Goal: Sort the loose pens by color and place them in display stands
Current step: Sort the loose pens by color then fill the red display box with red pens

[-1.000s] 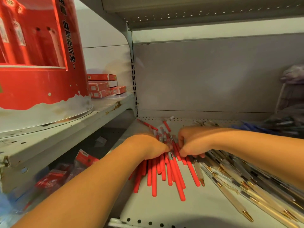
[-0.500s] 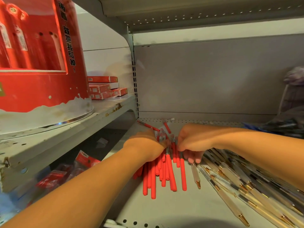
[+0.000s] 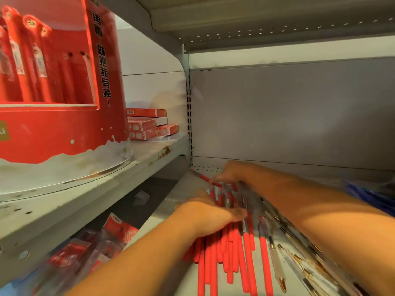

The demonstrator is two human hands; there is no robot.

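A grey metal shelf (image 3: 171, 201) fills the right of the view, and a second, higher shelf (image 3: 132, 167) runs along the left. On that higher shelf stands one large red display stand (image 3: 53, 129) with red pens upright inside it. Two bare forearms reach in from the near edge. The left hand (image 3: 205, 212) lies on top of the red pens (image 3: 230, 253), its fingers bent over the bundle. The right hand (image 3: 233, 171) reaches across the far ends of the same pens, but it is blurred and I cannot tell how its fingers are set. The red pens number about a dozen, fanned out on the shelf towards the near edge; blur prevents an exact count. Just right of them lies a long heap of clear pens with gold tips (image 3: 299, 265), too many to count. A blurred cluster of blue pens (image 3: 363, 193) sits at the far right. Four or five flat red boxes (image 3: 147, 124) are stacked beyond the stand. One single red pen (image 3: 203, 177) lies apart at the far left of the shelf.
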